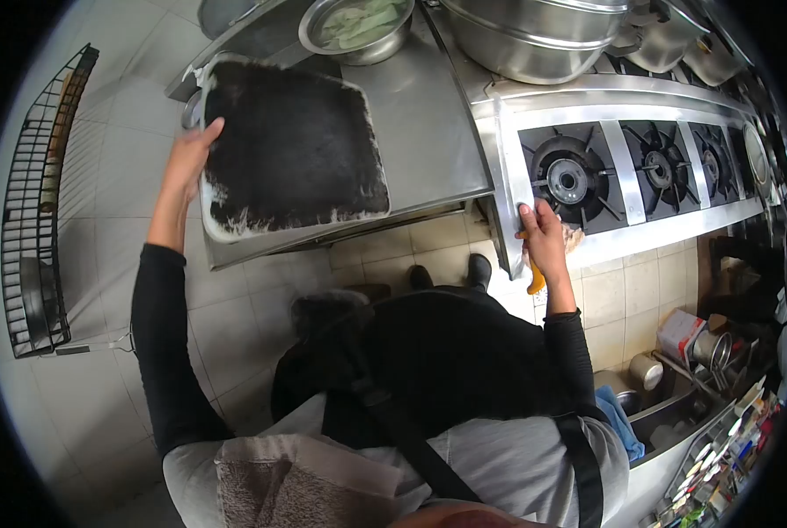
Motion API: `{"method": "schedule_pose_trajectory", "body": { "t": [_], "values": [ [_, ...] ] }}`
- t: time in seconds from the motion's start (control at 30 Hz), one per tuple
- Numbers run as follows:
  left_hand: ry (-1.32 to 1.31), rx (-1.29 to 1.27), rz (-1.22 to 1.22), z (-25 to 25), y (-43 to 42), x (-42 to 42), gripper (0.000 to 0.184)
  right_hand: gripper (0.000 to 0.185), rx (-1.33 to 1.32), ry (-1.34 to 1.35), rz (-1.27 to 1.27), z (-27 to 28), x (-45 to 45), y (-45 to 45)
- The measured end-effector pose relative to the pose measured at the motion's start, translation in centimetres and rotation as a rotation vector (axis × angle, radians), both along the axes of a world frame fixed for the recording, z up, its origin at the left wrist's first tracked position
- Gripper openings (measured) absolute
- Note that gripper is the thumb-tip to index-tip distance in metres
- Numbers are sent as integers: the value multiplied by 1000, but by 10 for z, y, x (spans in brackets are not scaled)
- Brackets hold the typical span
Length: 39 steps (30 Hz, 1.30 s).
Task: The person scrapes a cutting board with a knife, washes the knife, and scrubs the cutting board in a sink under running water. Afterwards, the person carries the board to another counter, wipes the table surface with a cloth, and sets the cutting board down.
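Observation:
My left hand [201, 151] grips the left edge of a square board [292, 145] with a blackened top and pale, worn edges. The board lies over the left part of the steel counter [420, 114]. Off to the right, my right hand [545, 239] is closed round something with a curved yellow-orange handle [536, 278], at the front edge of the stove [626, 239]. A pale brownish piece [573, 238] shows beside the fingers; what it is I cannot make out.
Behind the board sits a metal bowl [358, 31] with pale green leaves. A large steel pot [538, 40] stands behind the burners [569, 180]. At far left is a black wire rack [32, 202]; at lower right, a sink [666, 409] with dishes and a blue cloth [619, 422].

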<state>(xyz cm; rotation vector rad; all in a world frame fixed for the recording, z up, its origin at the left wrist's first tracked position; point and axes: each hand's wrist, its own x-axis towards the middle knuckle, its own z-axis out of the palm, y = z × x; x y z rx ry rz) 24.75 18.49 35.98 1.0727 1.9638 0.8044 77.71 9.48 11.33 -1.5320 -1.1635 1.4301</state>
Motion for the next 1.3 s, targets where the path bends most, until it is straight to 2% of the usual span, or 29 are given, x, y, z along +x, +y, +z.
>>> {"method": "schedule_pose_trajectory", "body": {
  "t": [0.1,0.13,0.2,0.23,0.27,0.3,0.33,0.4,0.47,0.57,0.6,0.63,0.7,0.73,0.83,0.9,1.0,1.03,1.07,1.1,1.17,1.23,1.27,1.3],
  "values": [
    [-149,21,222,-48,-31,-37,46,37,102,11,-58,4,-11,9],
    [-224,28,237,-65,-35,-40,47,48,115,19,-42,8,-17,12],
    [-379,53,291,-105,-49,-51,48,52,124,-55,78,14,-31,23],
    [-498,48,277,-142,-47,-73,49,55,134,-93,138,18,-39,32],
    [-448,25,258,-156,-45,-69,56,59,78,-135,214,17,-49,46],
    [-451,67,196,-218,-36,-109,51,58,123,-148,258,20,-61,58],
    [-559,55,255,-238,-31,-98,46,58,155,-209,293,9,-71,76],
    [-585,81,308,-276,-21,-84,42,56,176,-352,329,-13,-94,109],
    [-544,22,374,-292,-13,-64,48,54,165,-519,317,-24,-117,137],
    [-428,-52,379,-290,-11,-41,59,57,430,-798,334,-65,-164,145],
    [-452,-113,302,-307,-11,-50,75,59,412,-830,430,-65,-187,129],
    [-433,-93,295,-309,-9,-53,75,61,395,-859,523,-63,-214,106],
    [-398,-66,281,-320,-11,-53,75,64,468,-754,629,-72,-252,70],
    [-363,-52,199,-326,-16,-60,75,63,473,-798,686,-58,-261,68],
    [-88,-5,-141,-340,-49,-76,72,62,727,-737,513,-80,-220,130],
    [322,-156,-326,-270,-103,-34,79,60,553,-643,266,-77,-178,177],
    [779,36,-374,-332,-146,-29,85,62,441,-888,409,-74,-200,166],
    [713,25,-362,-331,-145,-32,86,63,499,-1033,498,-76,-230,144],
    [645,14,-351,-330,-144,-32,86,65,570,-947,499,-80,-257,116],
    [577,7,-342,-328,-141,-31,87,65,530,-921,584,-77,-282,94],
    [627,19,-366,-327,-144,-30,87,64,399,-869,694,-40,-304,70],
    [692,53,-406,-325,-147,-33,88,65,475,-902,700,-40,-276,101],
    [725,80,-425,-326,-148,-34,87,66,537,-921,583,-49,-249,125],
    [755,105,-438,-327,-150,-33,87,67,356,-859,435,-51,-225,151]
  ]
}}
